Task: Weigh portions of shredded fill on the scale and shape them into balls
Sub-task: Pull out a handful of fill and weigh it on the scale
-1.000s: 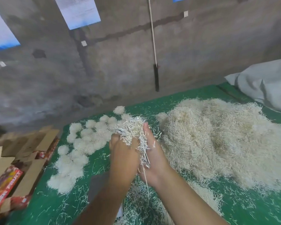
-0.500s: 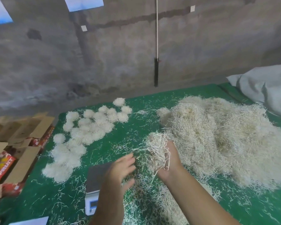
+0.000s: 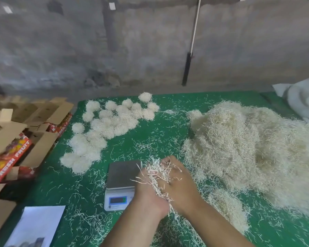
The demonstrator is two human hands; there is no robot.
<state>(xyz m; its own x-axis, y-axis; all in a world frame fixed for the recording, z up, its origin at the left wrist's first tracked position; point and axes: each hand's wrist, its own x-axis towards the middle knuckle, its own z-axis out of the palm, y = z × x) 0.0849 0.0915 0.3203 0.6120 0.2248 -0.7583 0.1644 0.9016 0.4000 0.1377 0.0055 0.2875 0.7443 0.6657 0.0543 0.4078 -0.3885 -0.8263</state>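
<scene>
**Both hands clamped on one wad of shredded fill, right next to the scale**

Lower centre of the frame: the left hand point(image 3: 146, 191) and the right hand point(image 3: 181, 186) are pressed together, both grasping one clump of shredded fill point(image 3: 158, 175). It's thin, stiff, off-white strips, and the ends poke out between the fingers and below the wrists. The clump sits just past the right edge of the scale point(image 3: 122, 182), near its bare platform.

The scale is a small digital one: flat, square brushed-metal platform on a white plastic body, with a blue display panel at the front. I can't read the digits.

To the right, the loose fill pile point(image 3: 248, 148) is a big fluffy mound, straw-like and tangled. Upper left of the mat is a cluster of finished balls point(image 3: 107, 127), round and fuzzy, packed too tight to count exactly, but well over twenty. One ball point(image 3: 145, 96) sits alone at the far edge.

All of it lies on a green mat point(image 3: 150, 139) littered with stray strands. At the left edge are several open cardboard cartons point(image 3: 11, 139), brown inside and red printed outside; one side reads "FRESH FRUIT". A white sheet of paper point(image 3: 37, 227) lies bottom left, a grey fabric sack point(image 3: 303, 98) is at the upper right, and a rough concrete wall point(image 3: 150, 41) runs behind.
</scene>
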